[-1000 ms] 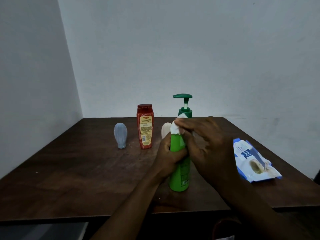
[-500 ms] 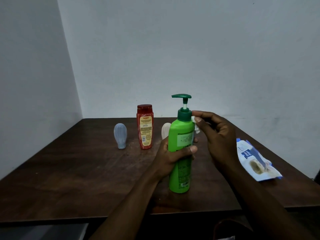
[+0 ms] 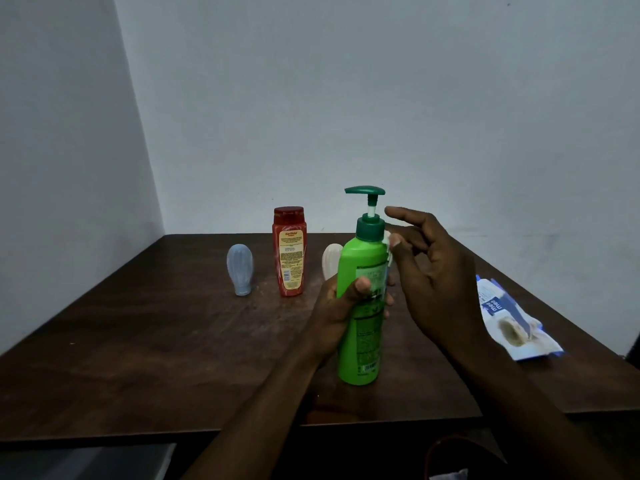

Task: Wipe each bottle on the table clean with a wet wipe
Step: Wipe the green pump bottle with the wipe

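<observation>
A tall green pump bottle (image 3: 360,341) stands upright near the table's front edge. My left hand (image 3: 337,306) grips its middle, thumb across the label. My right hand (image 3: 436,271) is at the bottle's right shoulder and presses a white wet wipe (image 3: 388,249) against it with the thumb; only a sliver of the wipe shows, and the index finger points out past the pump neck. Behind stand a red bottle (image 3: 288,252), a small blue-grey bottle (image 3: 239,270) and a small white bottle (image 3: 330,261), half hidden by the green one.
A blue and white wet wipe pack (image 3: 512,323) lies flat at the right side of the dark wooden table (image 3: 138,341). Walls close the table in at the back and the left. A dark object shows below the front edge.
My right hand slid with the wipe from the front of the bottle's upper body round to its right shoulder. The bottle's label has turned to face me.
</observation>
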